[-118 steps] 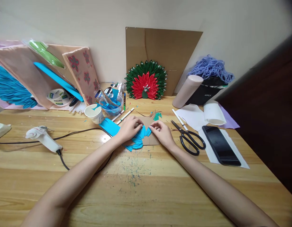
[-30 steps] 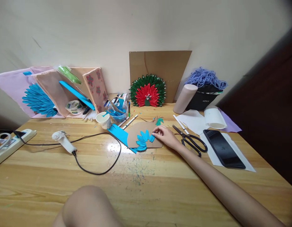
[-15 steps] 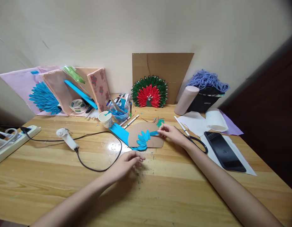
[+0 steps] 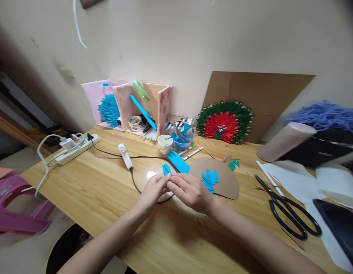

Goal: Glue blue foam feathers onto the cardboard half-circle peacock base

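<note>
My left hand [image 4: 153, 190] and my right hand [image 4: 193, 192] meet over the front of the table, fingertips pressed together. Between them a small blue folded petal [image 4: 166, 169] sticks up, pinched at its lower end; the pinched end is hidden by fingers. Just right of my hands lies a rounded piece of cardboard [image 4: 229, 182] with several blue petals [image 4: 211, 177] on its left part. A flat blue strip [image 4: 179, 163] lies behind my fingers. The white glue gun [image 4: 125, 156] stands to the left, its black cord curving behind my hands.
Large black scissors [image 4: 287, 213] lie at right beside a dark phone [image 4: 336, 228]. Behind are a paper cup [image 4: 165, 144], a tub of blue scraps [image 4: 181, 142] and a red-and-green peacock [image 4: 222, 125]. A power strip [image 4: 77, 149] sits at the left edge; a pink stool [image 4: 19, 217] stands beyond.
My right hand has lifted the blue petal off the cardboard and carried it left to my left hand, which now grips it too. The view has swung left.
</note>
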A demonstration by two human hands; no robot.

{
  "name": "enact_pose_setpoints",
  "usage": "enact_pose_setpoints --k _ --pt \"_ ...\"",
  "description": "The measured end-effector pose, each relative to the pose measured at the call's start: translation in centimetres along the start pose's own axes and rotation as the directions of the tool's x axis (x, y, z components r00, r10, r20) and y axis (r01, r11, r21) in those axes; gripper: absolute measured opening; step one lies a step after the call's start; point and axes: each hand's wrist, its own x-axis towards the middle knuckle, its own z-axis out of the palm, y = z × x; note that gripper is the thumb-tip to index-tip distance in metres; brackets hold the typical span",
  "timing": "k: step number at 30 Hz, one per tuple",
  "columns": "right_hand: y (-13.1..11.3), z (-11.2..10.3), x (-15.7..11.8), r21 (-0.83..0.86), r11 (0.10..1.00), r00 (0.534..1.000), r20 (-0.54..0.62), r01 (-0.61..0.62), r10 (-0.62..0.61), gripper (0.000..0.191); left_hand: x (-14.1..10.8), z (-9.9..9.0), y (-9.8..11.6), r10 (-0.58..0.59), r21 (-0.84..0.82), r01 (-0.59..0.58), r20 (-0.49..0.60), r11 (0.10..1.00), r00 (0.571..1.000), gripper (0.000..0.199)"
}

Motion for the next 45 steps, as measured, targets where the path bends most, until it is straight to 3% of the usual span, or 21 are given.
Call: enact_pose_setpoints --k 2,4,5,7,9,11,14,17,21,24,28,33,38,45 --pt "-0.4 1.9 1.4 0.171 0.983 0.997 0.044 -0.068 0.062 0.015 -0.3 -2.6 0.1 0.028 0.019 -0.026 -0.105 0.999 0.994 0.03" --pt "-0.6 4.1 2.8 0.345 0.901 0.964 0.095 -0.265 0.247 0.008 -0.6 -5.6 0.2 0.062 0.069 -0.05 -0.186 0.996 0.981 0.035" --pt "-0.6 5.4 3.5 0.406 0.823 0.917 0.138 -0.398 0.375 0.009 -0.8 -7.1 0.3 0.085 0.112 -0.062 -0.216 0.992 0.973 0.038" --pt "-0.5 8.6 5.2 0.431 0.619 0.747 0.259 -0.656 0.612 0.014 -1.5 -10.3 0.4 0.133 0.239 -0.069 -0.262 0.968 0.956 0.043" --pt "-0.5 12.3 7.0 0.409 0.479 0.619 0.36 -0.777 0.698 0.029 -2.3 -13.1 0.8 0.175 0.386 -0.047 -0.303 0.921 0.937 0.043" --pt "-0.6 15.7 8.7 0.372 0.431 0.565 0.438 -0.822 0.699 0.041 -3.1 -15.2 1.4 0.213 0.49 -0.018 -0.344 0.871 0.914 0.04" --pt "-1.1 19.4 10.4 0.348 0.459 0.575 0.451 -0.817 0.682 0.031 -4.0 -17.1 2.3 0.24 0.567 0.014 -0.371 0.824 0.897 0.037" --pt "-1.6 20.3 10.6 0.384 0.461 0.599 0.454 -0.8 0.66 0.02 -4.3 -18.0 2.8 0.287 0.594 0.001 -0.39 0.804 0.875 0.037" --pt "-2.0 17.7 9.0 0.473 0.41 0.617 0.469 -0.78 0.632 0.034 -3.6 -18.8 2.1 0.356 0.586 -0.064 -0.399 0.808 0.845 0.038" --pt "-2.1 15.1 7.3 0.638 0.274 0.654 0.488 -0.719 0.578 0.038 -2.7 -19.1 1.4 0.398 0.584 -0.091 -0.422 0.806 0.814 0.039" --pt "-2.4 13.2 5.7 0.646 0.3 0.686 0.501 -0.702 0.527 0.033 -1.8 -18.9 0.8 0.434 0.602 -0.107 -0.43 0.791 0.791 0.037" --pt "-2.8 13.3 5.3 0.656 0.315 0.715 0.528 -0.686 0.458 0.03 -1.7 -18.3 0.6 0.445 0.617 -0.107 -0.426 0.78 0.788 0.035" --pt "-3.0 13.5 5.3 0.664 0.298 0.715 0.539 -0.686 0.445 0.031 -2.0 -18.3 0.3 0.454 0.642 -0.098 -0.417 0.761 0.787 0.036" --pt "-3.0 13.9 5.2 0.661 0.344 0.733 0.497 -0.666 0.464 0.028 -1.9 -18.1 0.1 0.465 0.66 -0.092 -0.416 0.746 0.782 0.036"
